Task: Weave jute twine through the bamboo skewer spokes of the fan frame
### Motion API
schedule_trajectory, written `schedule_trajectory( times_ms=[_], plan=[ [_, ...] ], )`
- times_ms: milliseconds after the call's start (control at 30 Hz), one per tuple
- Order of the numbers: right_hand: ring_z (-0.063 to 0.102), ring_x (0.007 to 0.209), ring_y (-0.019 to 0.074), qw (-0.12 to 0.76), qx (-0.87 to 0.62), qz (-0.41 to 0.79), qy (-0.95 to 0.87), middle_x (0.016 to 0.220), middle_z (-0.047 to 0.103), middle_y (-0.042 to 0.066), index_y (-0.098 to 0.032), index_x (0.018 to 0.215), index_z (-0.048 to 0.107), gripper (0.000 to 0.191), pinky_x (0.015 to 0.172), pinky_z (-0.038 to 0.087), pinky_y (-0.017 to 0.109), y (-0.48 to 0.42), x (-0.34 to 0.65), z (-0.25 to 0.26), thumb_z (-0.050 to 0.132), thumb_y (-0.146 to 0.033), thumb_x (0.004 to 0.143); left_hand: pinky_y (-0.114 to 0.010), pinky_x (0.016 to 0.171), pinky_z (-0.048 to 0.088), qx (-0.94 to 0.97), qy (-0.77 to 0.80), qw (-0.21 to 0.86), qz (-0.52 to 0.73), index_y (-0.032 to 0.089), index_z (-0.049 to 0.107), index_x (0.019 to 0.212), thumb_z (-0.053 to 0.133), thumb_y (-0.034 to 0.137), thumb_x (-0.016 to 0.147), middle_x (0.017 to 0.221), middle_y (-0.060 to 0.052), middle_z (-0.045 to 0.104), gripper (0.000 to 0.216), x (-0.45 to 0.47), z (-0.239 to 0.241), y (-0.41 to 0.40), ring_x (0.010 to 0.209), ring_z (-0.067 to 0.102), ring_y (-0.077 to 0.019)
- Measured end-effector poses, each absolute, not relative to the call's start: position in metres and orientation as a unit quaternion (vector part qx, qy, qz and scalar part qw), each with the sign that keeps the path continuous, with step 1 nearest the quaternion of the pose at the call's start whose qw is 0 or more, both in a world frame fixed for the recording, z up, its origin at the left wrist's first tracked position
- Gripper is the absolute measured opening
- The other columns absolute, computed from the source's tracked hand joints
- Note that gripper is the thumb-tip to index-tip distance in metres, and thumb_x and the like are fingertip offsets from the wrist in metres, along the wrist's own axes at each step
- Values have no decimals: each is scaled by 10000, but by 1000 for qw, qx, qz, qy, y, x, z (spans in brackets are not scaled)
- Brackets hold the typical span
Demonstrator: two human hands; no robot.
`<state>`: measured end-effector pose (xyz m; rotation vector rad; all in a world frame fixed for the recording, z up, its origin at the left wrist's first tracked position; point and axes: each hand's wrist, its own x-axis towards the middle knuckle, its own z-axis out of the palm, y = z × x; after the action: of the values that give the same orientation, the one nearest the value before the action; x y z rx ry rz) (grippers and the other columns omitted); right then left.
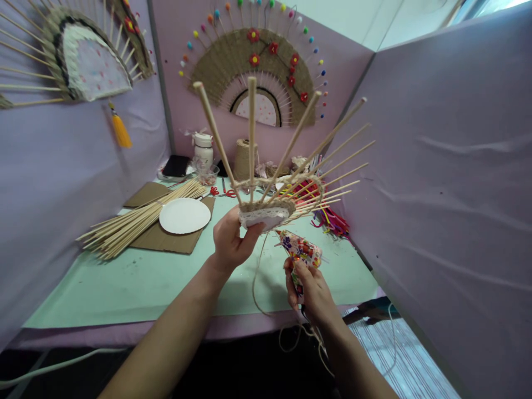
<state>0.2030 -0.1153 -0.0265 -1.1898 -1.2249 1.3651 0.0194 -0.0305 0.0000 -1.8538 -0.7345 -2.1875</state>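
My left hand (233, 237) grips the base of a half-round stick fan (266, 215), edged with white lace and twine. Wooden sticks (251, 133) spread up and to the right from it, with a twine cord (320, 191) running across them. My right hand (310, 285) is wrapped round the handle of a hot glue gun (301, 248) with a colourful pattern. The gun's nozzle points up and left, just below the fan's base; whether it touches cannot be seen. A loose strand of twine (254, 282) hangs down between my hands.
Left on the table lie a bundle of thin sticks (137, 221), a white disc (185, 215) and cardboard (174, 244). Behind stand a white bottle (203, 147), a twine spool (245, 160) and red scissors (226, 193). Colourful strips (332, 221) lie right; a finished fan (257, 66) hangs behind.
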Motion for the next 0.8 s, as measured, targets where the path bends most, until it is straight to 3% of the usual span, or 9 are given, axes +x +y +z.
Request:
schedule_trajectory(
  times_ms=[233,367,467,567,800],
  plan=[
    [362,323,93,446,-499,525,-526,416,455,-79,-146,1051,552,500,349,281,207,-114,210,-18,454,-605,879,-249,728,496,-475,-287,12,-832,175,575,914,649,341,834,754,22,602,199,23,9,-27,713,598,-106],
    [427,432,134,458,-579,350,-577,441,475,-42,-146,987,593,459,469,366,257,-94,237,-19,475,-575,871,-262,773,496,-429,-291,-57,-853,176,558,900,634,380,842,790,9,587,225,20,15,-24,794,607,-124],
    [574,687,209,434,-655,157,-598,784,653,66,-170,999,601,419,641,451,324,-68,265,-34,547,-538,805,-265,773,500,-407,-287,-90,-862,184,562,929,643,399,832,829,3,590,250,19,15,-22,816,609,-130],
    [593,970,304,377,-716,61,-585,1119,620,177,-131,1174,536,523,799,458,408,-47,291,-59,516,-482,788,-258,763,502,-410,-282,-99,-862,190,564,929,643,394,835,822,5,589,239,19,13,-21,793,607,-121],
    [588,944,373,234,-761,44,-603,973,636,189,-170,959,622,382,753,441,467,-41,312,-76,637,-461,713,-267,786,515,-404,-300,-109,-857,199,575,1002,613,420,854,880,-13,612,270,21,10,-23,823,622,-127]
  ],
)
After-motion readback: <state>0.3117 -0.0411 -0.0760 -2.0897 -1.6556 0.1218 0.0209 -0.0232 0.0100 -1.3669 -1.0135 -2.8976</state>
